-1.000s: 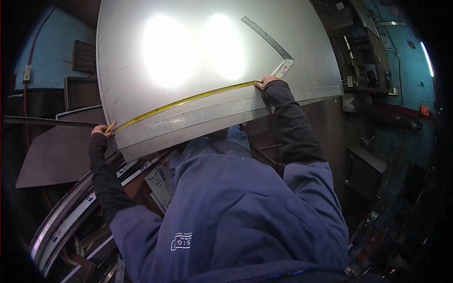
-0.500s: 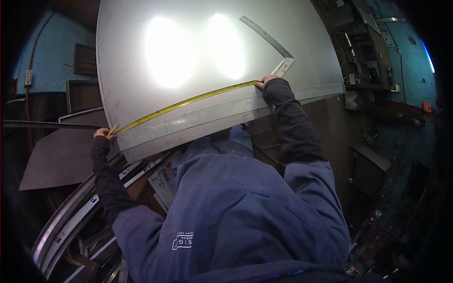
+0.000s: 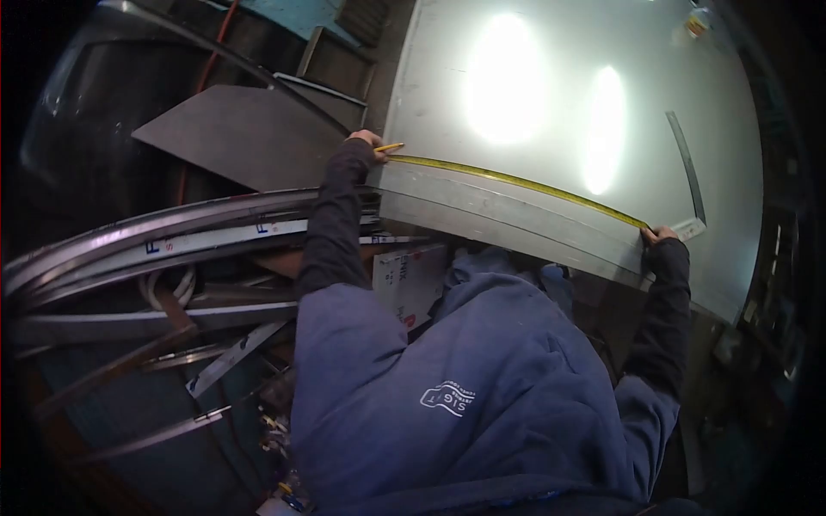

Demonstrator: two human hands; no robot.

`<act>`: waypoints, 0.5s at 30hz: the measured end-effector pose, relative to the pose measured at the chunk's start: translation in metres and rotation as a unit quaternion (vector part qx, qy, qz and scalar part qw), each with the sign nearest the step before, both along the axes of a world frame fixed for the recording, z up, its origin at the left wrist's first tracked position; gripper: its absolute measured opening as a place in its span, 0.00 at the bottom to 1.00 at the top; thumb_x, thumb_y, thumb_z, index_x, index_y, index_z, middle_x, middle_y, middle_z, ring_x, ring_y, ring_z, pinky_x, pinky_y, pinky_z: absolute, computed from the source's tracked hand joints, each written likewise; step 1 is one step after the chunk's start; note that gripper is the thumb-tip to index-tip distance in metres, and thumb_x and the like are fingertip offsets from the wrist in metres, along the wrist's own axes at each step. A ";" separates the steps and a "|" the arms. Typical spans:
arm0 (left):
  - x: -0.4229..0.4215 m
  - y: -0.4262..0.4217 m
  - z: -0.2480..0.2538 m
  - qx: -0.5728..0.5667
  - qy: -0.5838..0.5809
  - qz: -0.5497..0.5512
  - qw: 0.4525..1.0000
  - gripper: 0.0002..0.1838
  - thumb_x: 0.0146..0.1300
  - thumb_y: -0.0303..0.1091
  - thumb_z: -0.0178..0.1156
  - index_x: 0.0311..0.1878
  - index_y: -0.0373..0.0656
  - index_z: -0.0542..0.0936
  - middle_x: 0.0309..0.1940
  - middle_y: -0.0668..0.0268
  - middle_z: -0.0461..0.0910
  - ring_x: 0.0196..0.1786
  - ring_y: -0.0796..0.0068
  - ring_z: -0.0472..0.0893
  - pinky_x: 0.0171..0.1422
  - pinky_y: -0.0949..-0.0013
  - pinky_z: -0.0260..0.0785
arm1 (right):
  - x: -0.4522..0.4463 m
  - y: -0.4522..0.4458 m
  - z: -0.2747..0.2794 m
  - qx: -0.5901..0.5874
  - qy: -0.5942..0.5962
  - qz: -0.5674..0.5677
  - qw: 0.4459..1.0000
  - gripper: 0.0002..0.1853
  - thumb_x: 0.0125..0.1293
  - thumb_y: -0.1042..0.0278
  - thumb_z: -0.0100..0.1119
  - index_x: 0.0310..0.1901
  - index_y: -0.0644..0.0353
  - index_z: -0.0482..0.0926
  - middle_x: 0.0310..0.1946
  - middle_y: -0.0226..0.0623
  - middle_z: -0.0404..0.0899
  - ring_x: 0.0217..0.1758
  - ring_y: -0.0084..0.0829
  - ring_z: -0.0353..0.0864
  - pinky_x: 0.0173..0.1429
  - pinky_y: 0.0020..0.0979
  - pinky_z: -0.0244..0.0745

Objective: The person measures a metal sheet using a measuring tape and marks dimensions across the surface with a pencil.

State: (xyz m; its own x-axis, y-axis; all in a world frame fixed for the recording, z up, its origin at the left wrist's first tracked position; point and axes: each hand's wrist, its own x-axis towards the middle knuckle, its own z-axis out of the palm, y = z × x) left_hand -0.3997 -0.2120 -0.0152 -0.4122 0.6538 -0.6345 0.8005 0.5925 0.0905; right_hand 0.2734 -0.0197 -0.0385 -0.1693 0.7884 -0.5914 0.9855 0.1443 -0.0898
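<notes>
A yellow tape measure [image 3: 516, 177] stretches along the near part of a grey metal sheet [image 3: 430, 95]. My left hand [image 3: 368, 141] is closed at the sheet's left edge, gripping a yellow pencil [image 3: 390, 148] beside the tape's end. Whether these fingers also pinch the tape is hidden. At the tape's other end my right hand [image 3: 661, 234] is closed on it, resting near the sheet's front edge. Just right of that hand lies a try square [image 3: 686, 163], its blade pointing away from me.
A long flat metal strip [image 3: 508, 211] runs along the sheet's near edge. Left of the sheet are a dark angular plate [image 3: 245, 133] and curved metal trim lengths [image 3: 172, 225]. A printed white panel [image 3: 406, 284] stands below. A small bottle-like object [image 3: 698, 23] sits at the far right.
My view has swung to the left, so the sheet and both hands appear farther right. Both hands stay at the two ends of the stretched tape.
</notes>
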 end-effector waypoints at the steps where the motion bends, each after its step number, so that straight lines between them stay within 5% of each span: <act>1: -0.001 -0.001 -0.001 0.001 0.005 0.008 1.000 0.20 0.44 0.47 0.72 0.42 0.53 0.84 0.38 0.64 0.83 0.43 0.66 0.81 0.51 0.65 0.72 | -0.004 0.000 0.003 0.001 0.005 0.008 1.000 0.28 0.58 0.38 0.54 0.36 0.62 0.83 0.30 0.51 0.81 0.37 0.46 0.82 0.43 0.41 0.74; 15: 0.000 -0.003 -0.001 0.016 -0.002 0.013 1.000 0.21 0.44 0.46 0.72 0.43 0.51 0.84 0.38 0.62 0.83 0.44 0.65 0.81 0.53 0.64 0.72 | -0.021 0.003 0.029 -0.069 -0.047 -0.041 0.996 0.25 0.60 0.40 0.54 0.36 0.58 0.84 0.29 0.40 0.83 0.34 0.37 0.82 0.42 0.36 0.73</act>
